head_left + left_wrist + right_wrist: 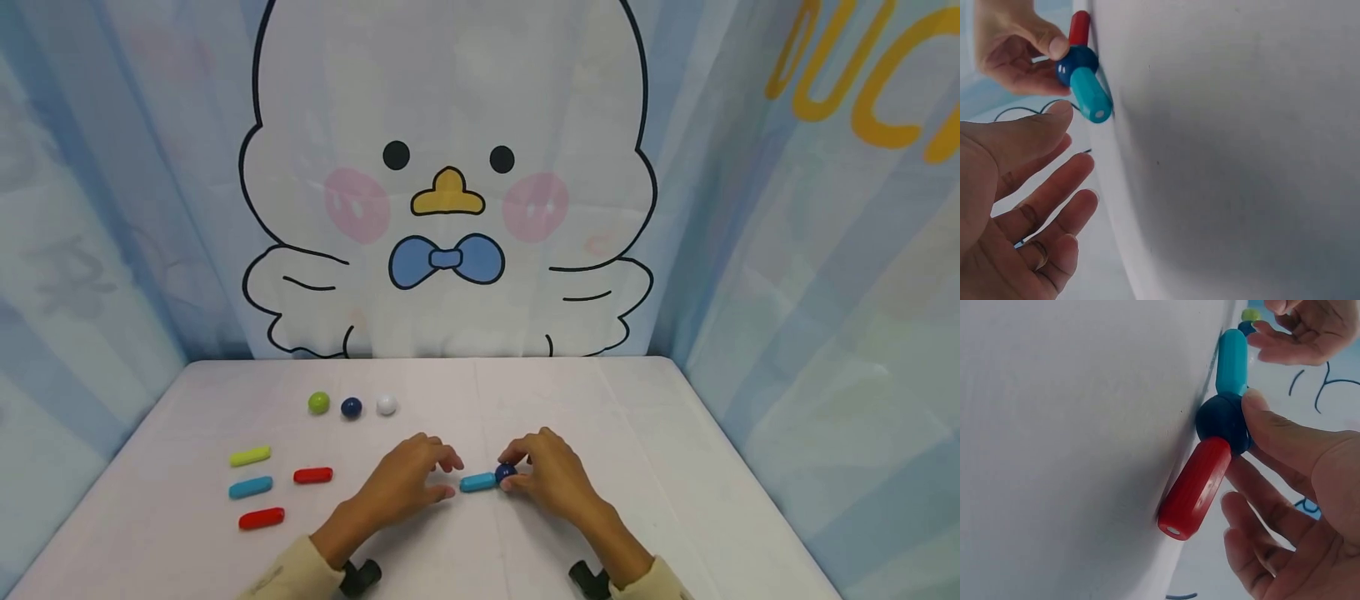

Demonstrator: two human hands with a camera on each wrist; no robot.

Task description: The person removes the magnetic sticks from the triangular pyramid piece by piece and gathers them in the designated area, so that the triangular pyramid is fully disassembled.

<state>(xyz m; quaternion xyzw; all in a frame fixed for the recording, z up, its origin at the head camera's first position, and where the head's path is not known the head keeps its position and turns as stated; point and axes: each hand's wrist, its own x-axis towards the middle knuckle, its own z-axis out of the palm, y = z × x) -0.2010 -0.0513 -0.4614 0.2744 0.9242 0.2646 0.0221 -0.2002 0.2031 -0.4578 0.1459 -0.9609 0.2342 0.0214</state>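
My right hand (551,475) pinches a dark blue ball (1224,423) between thumb and fingers, low over the white table. A light blue rod (478,482) is joined to the ball on its left side. From the ball's other side sticks a red rod (1195,489), seen in both wrist views but hidden behind the hand in the head view. Just left of the light blue rod, my left hand (405,479) is held with thumb and fingers apart. Nothing lies between them, and a small gap separates the fingertips from the rod's end.
At the table's left lie a yellow-green rod (250,456), a light blue rod (251,487) and two red rods (312,475) (262,518). Behind them stand a green ball (318,402), a dark blue ball (351,407) and a white ball (386,404). A printed curtain (450,100) hangs behind the table.
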